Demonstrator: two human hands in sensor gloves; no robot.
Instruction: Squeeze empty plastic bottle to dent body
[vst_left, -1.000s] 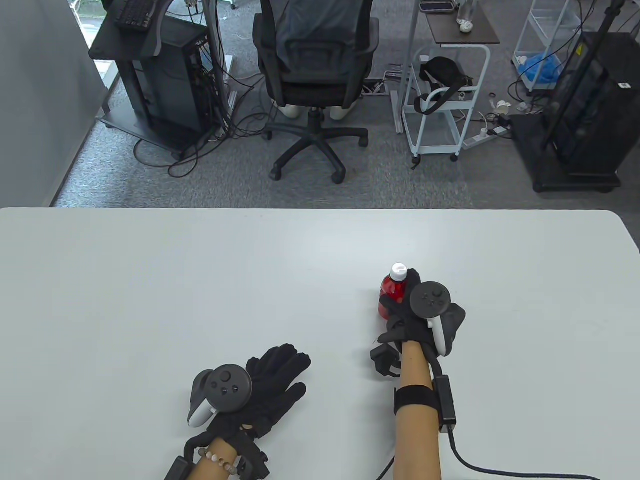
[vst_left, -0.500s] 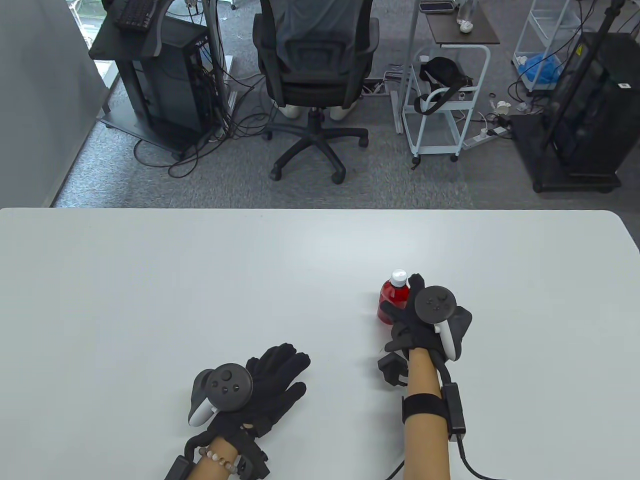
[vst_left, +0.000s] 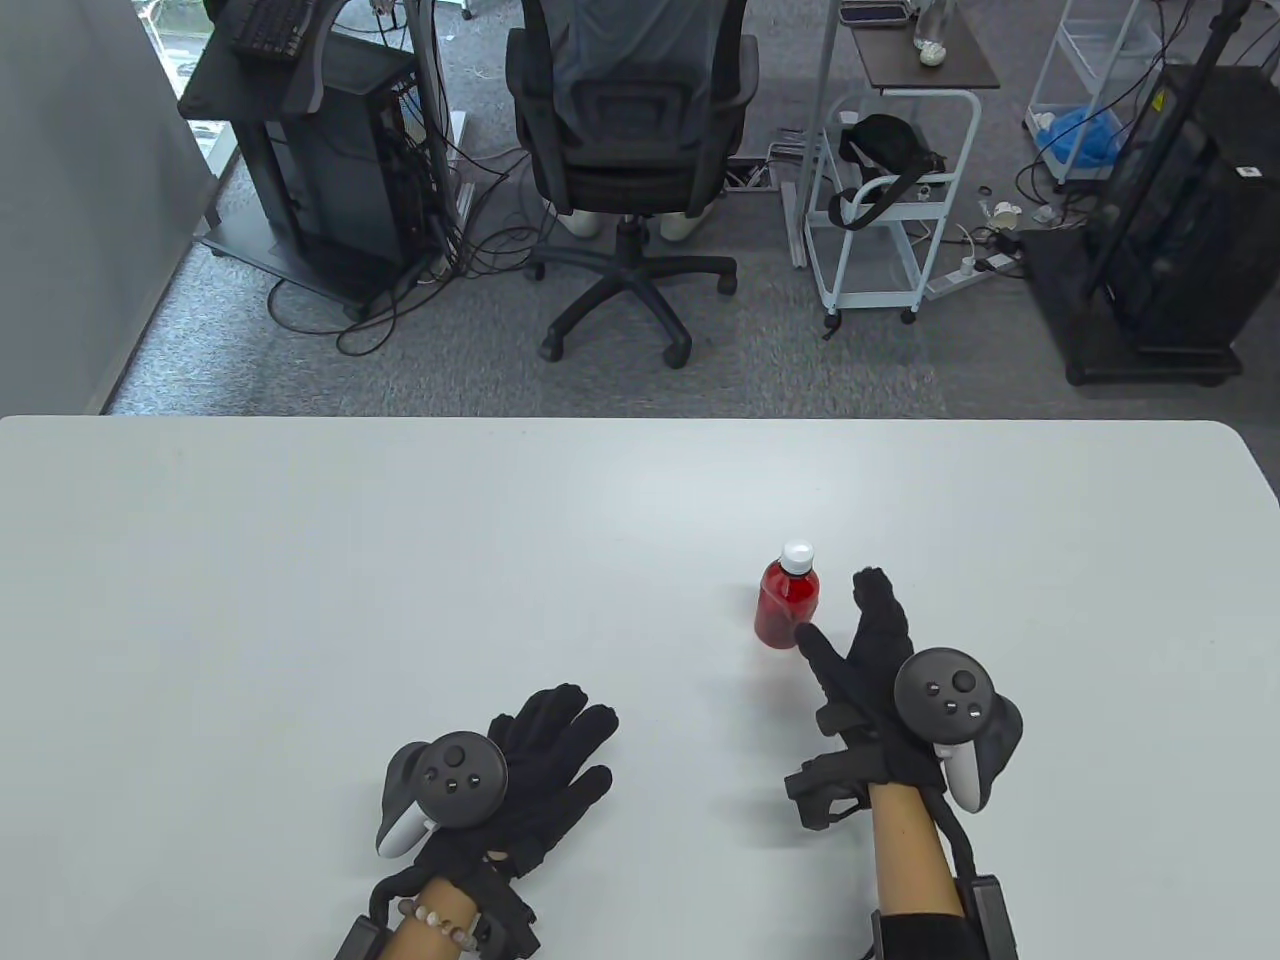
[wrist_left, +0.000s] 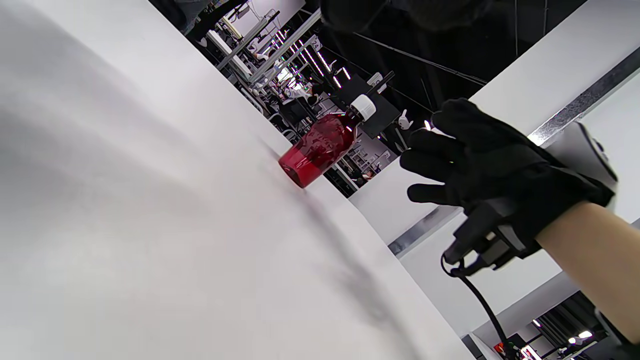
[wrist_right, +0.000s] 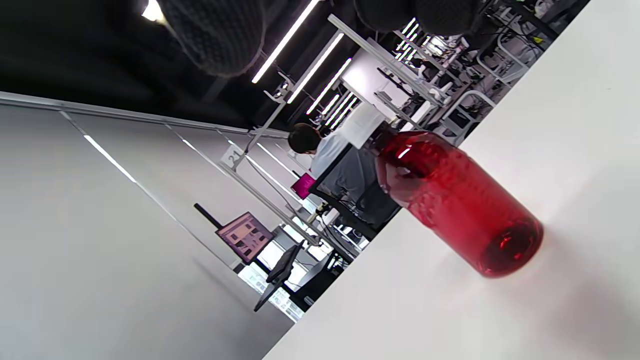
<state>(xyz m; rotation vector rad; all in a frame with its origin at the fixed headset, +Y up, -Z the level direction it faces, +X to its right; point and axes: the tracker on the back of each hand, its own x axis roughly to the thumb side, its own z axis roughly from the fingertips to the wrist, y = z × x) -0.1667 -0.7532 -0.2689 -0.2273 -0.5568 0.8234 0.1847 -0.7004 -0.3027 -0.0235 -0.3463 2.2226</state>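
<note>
A small red plastic bottle (vst_left: 787, 605) with a white cap stands upright on the white table (vst_left: 400, 560), right of centre. It also shows in the left wrist view (wrist_left: 322, 145) and the right wrist view (wrist_right: 450, 197). My right hand (vst_left: 860, 650) is open just near and right of the bottle, fingers spread, thumb tip close to the bottle's base; it holds nothing. The right hand shows in the left wrist view (wrist_left: 480, 160). My left hand (vst_left: 545, 770) lies flat and open on the table at the near left, far from the bottle.
The table's far edge (vst_left: 640, 420) runs across the middle of the view. Beyond it on the floor are an office chair (vst_left: 630, 150), a white cart (vst_left: 880, 200) and black equipment racks (vst_left: 320, 160). A cable runs from my right forearm.
My right hand let go of the bottle and drew back toward me and to the right, opening its fingers. The bottle stays standing. The left hand has not moved.
</note>
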